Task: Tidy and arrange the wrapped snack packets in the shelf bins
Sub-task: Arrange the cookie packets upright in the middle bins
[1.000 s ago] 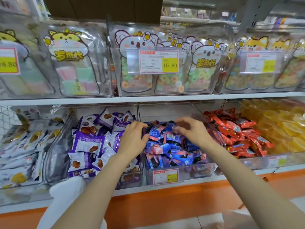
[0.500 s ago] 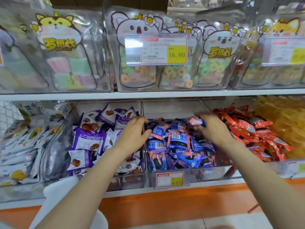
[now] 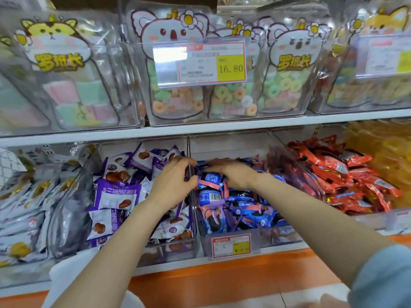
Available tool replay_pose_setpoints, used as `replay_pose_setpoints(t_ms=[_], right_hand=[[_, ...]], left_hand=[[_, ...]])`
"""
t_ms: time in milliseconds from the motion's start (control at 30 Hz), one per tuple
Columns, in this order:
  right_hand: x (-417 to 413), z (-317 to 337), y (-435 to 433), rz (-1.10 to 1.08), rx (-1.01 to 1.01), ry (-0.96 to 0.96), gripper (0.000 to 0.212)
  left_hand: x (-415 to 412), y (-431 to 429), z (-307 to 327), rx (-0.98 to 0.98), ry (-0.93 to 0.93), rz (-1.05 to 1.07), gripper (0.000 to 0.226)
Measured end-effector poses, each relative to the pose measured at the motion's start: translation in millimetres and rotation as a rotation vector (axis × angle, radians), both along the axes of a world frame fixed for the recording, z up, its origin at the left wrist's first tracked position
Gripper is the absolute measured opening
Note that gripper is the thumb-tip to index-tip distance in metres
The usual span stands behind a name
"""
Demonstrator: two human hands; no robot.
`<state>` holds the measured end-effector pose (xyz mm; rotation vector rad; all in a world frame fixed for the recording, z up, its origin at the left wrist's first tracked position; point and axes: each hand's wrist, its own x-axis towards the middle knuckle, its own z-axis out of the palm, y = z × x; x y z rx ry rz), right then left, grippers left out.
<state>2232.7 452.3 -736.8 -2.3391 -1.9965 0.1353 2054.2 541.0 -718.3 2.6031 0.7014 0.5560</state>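
**In the middle bin [image 3: 278,237]: both hands over blue packets [image 3: 244,210]**

Purple packets [image 3: 117,192] in the neighbouring bin. Left hand [image 3: 175,181] at the divider [image 3: 194,218] between, fingers curled, grip on anything impossible to tell (motion blur). Right hand [image 3: 235,174] low over the blue heap, fingers stretched leftward, hold likewise unclear

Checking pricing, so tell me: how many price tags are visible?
3: the upper middle tag over the koala pouches, the upper right tag, and the lower tag on the blue-packet bin. Another may be cropped at the right edge.
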Motion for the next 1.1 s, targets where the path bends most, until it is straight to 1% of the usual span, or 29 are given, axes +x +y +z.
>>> replay_pose_setpoints(t_ms=[100,200,233,267,300,367,433,500,533,600,667,700,767,833,967,1033,1100], right_hand=[[1,-5,15,0.003,-0.034,0.017,0.048],[11,-5,21,-0.070,-0.071,-0.025,0.058],[14,-3,19,-0.086,-0.068,0.003,0.061],[16,0,17,-0.108,-0.040,0.075,0.061],[18,5,13,-0.151,0.009,0.188,0.058],[20,16,4,-0.255,0.107,0.469,0.046],[24,27,-7,-0.292,0.081,0.660,0.033],[22,36,-20,-0.321,0.024,0.845,0.028],[20,39,-26,-0.330,0.025,0.973,0.028],[12,44,-39,-0.280,0.035,1.208,0.023],[1,47,-50,-0.225,0.038,1.333,0.017],[-3,46,-53,-0.217,0.045,1.364,0.018],[-7,45,-60,-0.215,0.058,1.366,0.019],[-9,46,-65,-0.210,0.059,1.313,0.015],[-8,44,-67,-0.275,0.142,1.200,0.020],[-4,43,-62,-0.344,0.245,1.083,0.018],[3,45,-54,-0.443,0.384,0.913,0.020]], left_hand=[[-1,2,0,-0.009,-0.007,0.005,0.038],[-1,3,2,0.004,-0.007,0.008,0.039],[-1,3,2,0.009,-0.003,0.004,0.039],[-1,2,3,0.012,0.000,0.000,0.040],[0,2,3,0.012,-0.003,-0.002,0.039],[0,0,3,0.012,-0.020,-0.009,0.038],[2,-3,4,0.043,-0.040,-0.011,0.040],[4,-8,6,0.060,-0.081,-0.017,0.047],[5,-11,8,0.035,-0.114,-0.029,0.052],[9,-19,11,-0.071,-0.172,-0.080,0.060],[12,-27,13,-0.194,-0.196,-0.119,0.060],[14,-30,14,-0.237,-0.203,-0.125,0.054],[15,-34,14,-0.243,-0.229,-0.124,0.036],[16,-34,13,-0.229,-0.248,-0.109,0.026],[17,-33,12,-0.243,-0.258,-0.103,0.023],[14,-30,13,-0.173,-0.272,-0.078,0.023],[7,-22,13,-0.052,-0.274,-0.005,0.025]])
